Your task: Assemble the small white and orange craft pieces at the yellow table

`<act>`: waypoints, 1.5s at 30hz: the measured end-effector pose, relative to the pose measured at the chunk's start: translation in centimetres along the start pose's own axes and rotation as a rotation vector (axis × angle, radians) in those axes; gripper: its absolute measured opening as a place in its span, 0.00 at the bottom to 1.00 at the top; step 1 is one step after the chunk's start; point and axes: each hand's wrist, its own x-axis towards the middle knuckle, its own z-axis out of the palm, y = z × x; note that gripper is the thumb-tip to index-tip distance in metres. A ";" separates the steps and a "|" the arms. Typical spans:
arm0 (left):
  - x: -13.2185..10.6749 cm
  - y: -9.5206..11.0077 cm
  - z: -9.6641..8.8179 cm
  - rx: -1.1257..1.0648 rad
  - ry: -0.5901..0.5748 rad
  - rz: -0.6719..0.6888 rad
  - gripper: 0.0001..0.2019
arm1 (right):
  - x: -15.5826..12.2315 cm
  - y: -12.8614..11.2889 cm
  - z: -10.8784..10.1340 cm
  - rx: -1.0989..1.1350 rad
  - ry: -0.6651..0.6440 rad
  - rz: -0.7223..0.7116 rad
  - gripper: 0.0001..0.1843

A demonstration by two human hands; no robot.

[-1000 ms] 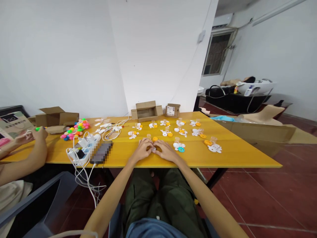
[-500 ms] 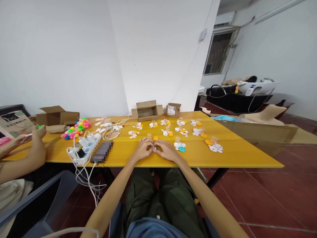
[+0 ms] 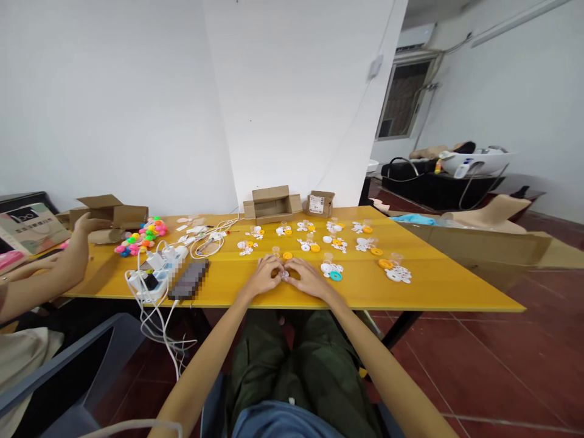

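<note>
My left hand [image 3: 264,275] and my right hand [image 3: 306,277] meet at the table's front edge. Their thumbs and fingertips close from both sides on a small whitish piece [image 3: 285,275], too small and covered to name. Just beyond the fingers lie an orange disc [image 3: 287,256] and a clear cup [image 3: 275,251]. Right of my right hand is a group with a teal disc [image 3: 336,275], a white disc [image 3: 325,267] and small white parts. Farther right, an orange ring [image 3: 385,264] lies beside white parts [image 3: 398,274].
Several similar groups of parts cover the yellow table [image 3: 438,292] ahead. Cardboard boxes [image 3: 272,205] stand against the wall. Left are a phone [image 3: 189,280], a power strip [image 3: 159,277] with cables and colourful balls [image 3: 141,236]. A co-worker's arm [image 3: 68,261] reaches over the far left.
My hands stay in place around the small piece. The co-worker's raised hand has moved up and away toward the open box, and the other hand has lowered to the table.
</note>
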 end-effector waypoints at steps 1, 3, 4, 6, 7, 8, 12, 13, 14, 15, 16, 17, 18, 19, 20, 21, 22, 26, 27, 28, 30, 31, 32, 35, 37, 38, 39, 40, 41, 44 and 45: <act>0.0 0.0 0.0 0.001 0.000 -0.004 0.07 | 0.0 0.0 0.0 0.002 0.003 -0.001 0.06; 0.0 0.0 0.0 0.001 0.001 -0.008 0.07 | 0.0 0.0 0.0 0.002 0.009 -0.003 0.05; 0.0 0.0 0.0 -0.001 0.001 -0.008 0.07 | 0.0 0.0 0.0 0.000 0.010 -0.001 0.05; 0.0 -0.1 0.0 -0.006 0.000 -0.006 0.07 | 0.0 0.0 -0.1 -0.001 0.007 0.000 0.04; 0.0 -0.2 0.1 -0.009 0.000 -0.006 0.07 | 0.0 -0.1 -0.1 0.001 0.006 0.000 0.04; 0.0 -0.2 0.1 -0.013 0.000 -0.007 0.07 | 0.0 -0.1 -0.1 0.004 0.005 -0.002 0.05; 0.0 -0.5 0.2 -0.032 0.008 -0.008 0.06 | 0.0 -0.2 -0.3 0.013 0.002 0.008 0.05; 0.0 -0.5 0.2 -0.038 0.013 -0.005 0.06 | 0.0 -0.2 -0.3 0.011 0.002 0.015 0.05; 0.1 -0.6 0.2 -0.044 0.017 0.000 0.06 | 0.0 -0.2 -0.3 0.010 0.002 0.020 0.05; 0.1 -0.6 0.3 -0.050 0.020 0.004 0.06 | 0.0 -0.2 -0.3 0.009 0.004 0.022 0.05; 0.1 -0.6 0.3 -0.054 0.022 0.007 0.06 | 0.0 -0.2 -0.2 0.010 0.004 0.021 0.05; 0.1 -0.6 0.3 -0.058 0.020 0.009 0.06 | 0.0 -0.2 -0.2 0.011 0.003 0.019 0.05; 0.2 -0.6 0.3 -0.062 0.017 0.009 0.06 | 0.0 -0.2 -0.2 0.014 0.002 0.016 0.04; 0.2 -0.7 0.3 -0.064 0.016 0.007 0.06 | 0.0 -0.1 -0.1 0.017 0.002 0.014 0.04; 0.3 -0.7 0.3 -0.067 0.015 0.006 0.06 | 0.1 -0.1 -0.1 0.020 0.002 0.014 0.04; 0.3 -0.7 0.3 -0.069 0.014 0.003 0.06 | 0.1 0.0 -0.1 0.021 0.002 0.015 0.04; 0.3 -0.7 0.3 -0.072 0.014 -0.001 0.06 | 0.1 0.0 0.0 0.021 0.002 0.017 0.04; 0.4 -0.8 0.4 -0.086 0.007 -0.022 0.06 | 0.1 0.2 0.0 0.022 0.006 0.012 0.04; 0.4 -0.8 0.3 -0.086 0.006 -0.023 0.06 | 0.2 0.2 0.1 0.025 0.006 0.006 0.04; 0.4 -0.8 0.3 -0.085 0.005 -0.021 0.06 | 0.2 0.3 0.1 0.027 0.007 0.002 0.04; 0.3 -0.8 0.3 -0.079 0.006 -0.012 0.06 | 0.2 0.4 0.1 0.028 0.008 -0.002 0.04; 0.3 -0.8 0.2 -0.076 0.007 -0.008 0.06 | 0.2 0.4 0.2 0.027 0.010 -0.002 0.05; 0.3 -0.7 0.2 -0.073 0.010 -0.006 0.06 | 0.2 0.5 0.2 0.025 0.013 0.000 0.05; 0.2 -0.5 0.1 -0.065 0.019 -0.012 0.06 | 0.1 0.4 0.2 0.025 0.009 0.008 0.06; 0.2 -0.4 0.1 -0.061 0.020 -0.020 0.07 | 0.1 0.3 0.1 0.025 -0.002 0.014 0.07; 0.1 -0.4 0.1 -0.059 0.019 -0.024 0.07 | 0.0 0.2 0.0 0.024 -0.004 0.016 0.07; 0.1 -0.4 0.1 -0.057 0.019 -0.026 0.07 | 0.0 0.1 -0.1 0.022 0.002 0.017 0.08; 0.1 -0.4 0.1 -0.054 0.019 -0.028 0.06 | -0.1 0.0 -0.1 0.023 0.016 0.017 0.08; 0.1 -0.4 0.1 -0.051 0.018 -0.029 0.06 | -0.1 -0.1 -0.2 0.028 0.044 0.017 0.09; 0.2 -0.6 0.2 -0.045 0.017 -0.029 0.06 | -0.2 -0.5 -0.2 0.096 0.215 0.056 0.10; 0.2 -0.6 0.3 -0.043 0.017 -0.032 0.06 | -0.2 -0.7 -0.2 0.138 0.289 0.085 0.12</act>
